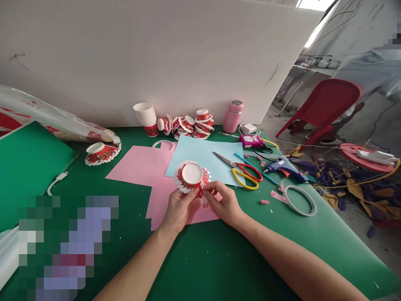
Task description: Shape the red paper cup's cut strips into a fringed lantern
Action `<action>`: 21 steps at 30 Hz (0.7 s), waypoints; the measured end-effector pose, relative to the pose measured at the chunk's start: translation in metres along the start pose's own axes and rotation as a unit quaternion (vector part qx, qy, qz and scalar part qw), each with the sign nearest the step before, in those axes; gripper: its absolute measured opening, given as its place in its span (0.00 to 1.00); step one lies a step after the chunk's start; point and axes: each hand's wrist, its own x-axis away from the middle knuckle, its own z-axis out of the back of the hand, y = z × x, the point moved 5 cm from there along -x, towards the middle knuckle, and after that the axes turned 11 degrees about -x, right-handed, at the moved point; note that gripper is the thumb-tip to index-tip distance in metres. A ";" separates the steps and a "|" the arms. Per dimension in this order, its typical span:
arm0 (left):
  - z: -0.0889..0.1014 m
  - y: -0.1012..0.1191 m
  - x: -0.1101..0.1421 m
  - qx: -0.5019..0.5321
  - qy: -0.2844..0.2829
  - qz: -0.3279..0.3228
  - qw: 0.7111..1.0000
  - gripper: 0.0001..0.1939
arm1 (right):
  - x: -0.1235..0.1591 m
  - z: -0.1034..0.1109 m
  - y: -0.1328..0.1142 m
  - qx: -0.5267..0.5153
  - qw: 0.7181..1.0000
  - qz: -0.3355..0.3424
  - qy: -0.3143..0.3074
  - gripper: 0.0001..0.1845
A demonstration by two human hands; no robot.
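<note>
In front of me I hold a red-and-white paper cup [192, 173], its side cut into strips that fan out around the white base, which faces up. My left hand [178, 209] grips the cup's near edge, thumb on top. The fingers of my right hand [224, 202] pinch one of the strips at the near right side. Beneath lie pink paper sheets [134, 165] and a light blue sheet [200, 150]. To the right of the cup, scissors [242, 169] with red and yellow handles rest partly on the blue sheet.
Several cut cups [188, 123] and a stack of whole cups [145, 117] stand at the back, beside a pink bottle [233, 117]. Another cut cup [102, 152] sits left. On the right lie a blue glue gun [287, 168] and a roll of white tape [300, 200].
</note>
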 end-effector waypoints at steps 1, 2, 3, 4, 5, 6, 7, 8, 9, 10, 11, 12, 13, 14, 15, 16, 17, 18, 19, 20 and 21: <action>0.000 -0.001 0.000 -0.002 -0.003 -0.001 1.000 0.10 | 0.000 0.000 0.004 -0.023 0.999 -0.034 0.016 0.02; 0.000 -0.003 0.000 -0.004 -0.005 0.001 1.000 0.10 | 0.001 -0.001 0.009 -0.050 0.996 -0.068 0.028 0.02; 0.000 -0.004 0.001 -0.006 -0.007 0.003 1.000 0.10 | 0.002 -0.003 0.013 -0.082 0.991 -0.101 0.035 0.04; -0.001 -0.004 0.001 -0.010 -0.009 0.006 1.000 0.10 | 0.002 -0.004 0.017 -0.116 0.984 -0.133 0.039 0.07; -0.001 -0.005 0.001 -0.013 -0.012 0.008 1.000 0.10 | 0.003 -0.006 0.021 -0.151 0.974 -0.162 0.039 0.09; -0.001 -0.005 0.001 -0.015 -0.015 0.009 1.000 0.10 | 0.003 -0.007 0.024 -0.182 0.964 -0.188 0.039 0.12; -0.002 -0.004 0.001 -0.017 -0.018 0.010 1.000 0.11 | 0.004 -0.009 0.026 -0.208 0.955 -0.209 0.037 0.14; -0.002 -0.004 0.002 -0.017 -0.019 0.010 1.000 0.11 | 0.005 -0.010 0.028 -0.228 0.947 -0.226 0.035 0.16; -0.002 -0.004 0.002 -0.018 -0.021 0.009 1.000 0.11 | 0.005 -0.011 0.029 -0.242 0.940 -0.238 0.030 0.18; -0.002 -0.004 0.002 -0.019 -0.023 0.008 1.000 0.11 | 0.006 -0.012 0.030 -0.252 0.936 -0.246 0.024 0.19; -0.003 -0.004 0.002 -0.022 -0.026 0.008 0.999 0.11 | 0.006 -0.013 0.030 -0.259 0.933 -0.250 0.019 0.19; -0.003 -0.004 0.002 -0.025 -0.029 0.008 0.999 0.11 | 0.006 -0.013 0.030 -0.266 0.931 -0.251 0.014 0.20; -0.002 -0.004 0.002 -0.028 -0.030 0.009 0.999 0.10 | 0.006 -0.013 0.030 -0.271 0.929 -0.251 0.009 0.21; -0.002 -0.005 0.002 -0.030 -0.030 0.011 0.999 0.10 | 0.006 -0.014 0.030 -0.274 0.928 -0.251 0.005 0.21; -0.002 -0.005 0.002 -0.031 -0.029 0.014 0.999 0.09 | 0.005 -0.014 0.029 -0.274 0.928 -0.252 0.003 0.21; -0.001 -0.006 0.002 -0.033 -0.026 0.016 0.999 0.09 | 0.005 -0.014 0.029 -0.271 0.929 -0.253 0.001 0.21; -0.001 -0.006 0.002 -0.033 -0.024 0.018 0.999 0.09 | 0.005 -0.013 0.029 -0.266 0.930 -0.255 -0.002 0.21; -0.001 -0.006 0.002 -0.034 -0.023 0.019 0.999 0.09 | 0.004 -0.013 0.029 -0.260 0.931 -0.257 -0.004 0.21; -0.001 -0.006 0.003 -0.034 -0.022 0.020 0.999 0.10 | 0.004 -0.013 0.028 -0.254 0.932 -0.258 -0.005 0.20; -0.001 -0.006 0.003 -0.034 -0.021 0.022 0.999 0.10 | 0.004 -0.013 0.028 -0.250 0.933 -0.259 -0.006 0.20; -0.001 -0.006 0.003 -0.035 -0.020 0.024 0.999 0.10 | 0.004 -0.013 0.027 -0.248 0.934 -0.258 -0.006 0.19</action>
